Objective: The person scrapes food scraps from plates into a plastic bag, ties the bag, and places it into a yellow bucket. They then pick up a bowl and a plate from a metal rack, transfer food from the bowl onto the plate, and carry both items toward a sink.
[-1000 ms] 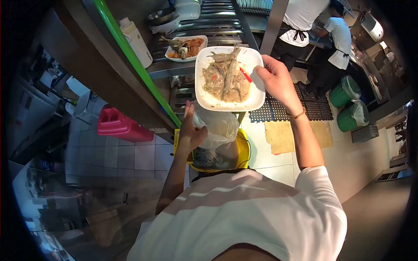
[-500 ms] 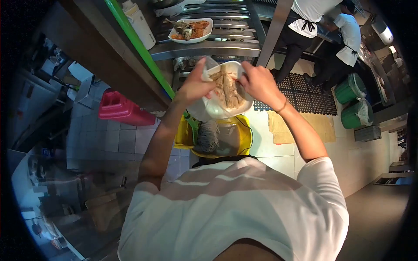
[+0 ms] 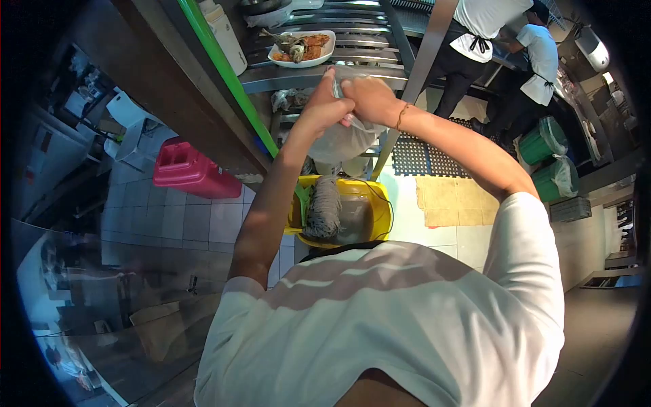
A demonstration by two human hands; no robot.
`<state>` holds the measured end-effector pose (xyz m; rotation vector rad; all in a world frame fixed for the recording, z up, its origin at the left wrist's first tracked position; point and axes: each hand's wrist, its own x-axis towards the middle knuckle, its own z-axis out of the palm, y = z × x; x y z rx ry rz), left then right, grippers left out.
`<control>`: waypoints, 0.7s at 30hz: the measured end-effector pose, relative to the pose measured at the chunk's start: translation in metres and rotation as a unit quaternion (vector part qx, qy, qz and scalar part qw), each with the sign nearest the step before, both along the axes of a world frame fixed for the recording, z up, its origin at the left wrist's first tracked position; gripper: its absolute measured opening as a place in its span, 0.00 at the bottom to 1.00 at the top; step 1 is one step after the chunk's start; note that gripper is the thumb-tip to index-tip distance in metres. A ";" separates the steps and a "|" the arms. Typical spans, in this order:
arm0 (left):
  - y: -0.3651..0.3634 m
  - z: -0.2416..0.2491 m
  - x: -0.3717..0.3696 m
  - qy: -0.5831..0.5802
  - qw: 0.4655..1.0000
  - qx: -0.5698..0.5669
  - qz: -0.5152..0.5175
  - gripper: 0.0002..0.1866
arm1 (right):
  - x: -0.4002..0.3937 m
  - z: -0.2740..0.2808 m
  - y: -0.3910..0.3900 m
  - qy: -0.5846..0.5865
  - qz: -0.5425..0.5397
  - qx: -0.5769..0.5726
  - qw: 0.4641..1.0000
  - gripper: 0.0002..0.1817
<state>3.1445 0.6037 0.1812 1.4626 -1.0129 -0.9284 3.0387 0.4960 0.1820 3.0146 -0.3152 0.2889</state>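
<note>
A thin translucent plastic bag [image 3: 344,144] hangs from my two hands, which meet near the front rail of the metal rack. My left hand [image 3: 327,110] is closed on the gathered top of the bag. Pressed against it, my right hand [image 3: 369,100] is also closed on the bag, its fingers mostly hidden and slightly blurred. The bag's contents cannot be made out. Just beyond my hands, a white dish [image 3: 319,61] on the rack holds a fish head [image 3: 296,50] and orange-brown food pieces [image 3: 315,47].
Below the bag, a grey mop head [image 3: 324,207] rests in a yellow bucket [image 3: 383,214]. A green pole [image 3: 227,74] rises at left, near a pink bin [image 3: 186,169]. Two people in aprons [image 3: 471,46] stand at back right, beside green bins [image 3: 542,142] and a black mat [image 3: 434,159].
My hands have come together and up, from holding a white dish of fish with the plastic bag to gripping the bag's top. The dish I held is out of sight.
</note>
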 end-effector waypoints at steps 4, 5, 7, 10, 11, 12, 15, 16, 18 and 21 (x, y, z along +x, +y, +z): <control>-0.006 0.001 -0.003 -0.036 0.999 -0.006 0.015 0.47 | 0.012 0.001 -0.010 -0.039 0.013 -0.003 0.999 0.10; -0.005 0.002 -0.005 -0.045 0.999 -0.011 0.017 0.46 | 0.013 0.002 -0.013 -0.052 0.002 -0.012 0.999 0.09; -0.006 0.004 -0.006 -0.057 0.998 -0.022 0.020 0.46 | 0.010 0.008 -0.011 -0.035 0.005 -0.019 0.999 0.09; -0.002 -0.002 -0.003 -0.039 0.999 -0.011 0.022 0.46 | 0.009 0.014 -0.005 0.005 -0.026 -0.035 0.999 0.09; 0.000 -0.004 -0.001 -0.036 0.999 -0.010 0.015 0.46 | 0.008 0.014 -0.003 0.008 -0.028 -0.037 0.999 0.09; 0.001 -0.003 -0.001 -0.034 0.999 -0.011 0.010 0.46 | 0.008 0.013 -0.001 0.005 -0.022 -0.038 0.999 0.08; -0.005 -0.016 0.002 -0.003 0.999 -0.022 0.027 0.47 | 0.001 0.017 0.005 0.018 0.016 -0.037 0.999 0.09; -0.004 -0.013 0.002 -0.003 0.999 -0.024 0.026 0.47 | -0.003 0.025 0.009 0.002 -0.010 -0.043 0.999 0.10; 0.005 -0.011 0.003 -0.084 0.996 -0.025 0.030 0.47 | -0.013 0.041 0.013 -0.011 -0.034 -0.051 0.998 0.12; 0.010 -0.032 0.005 -0.259 0.949 -0.123 0.134 0.46 | -0.047 0.065 0.007 -0.091 -0.102 -0.025 0.990 0.14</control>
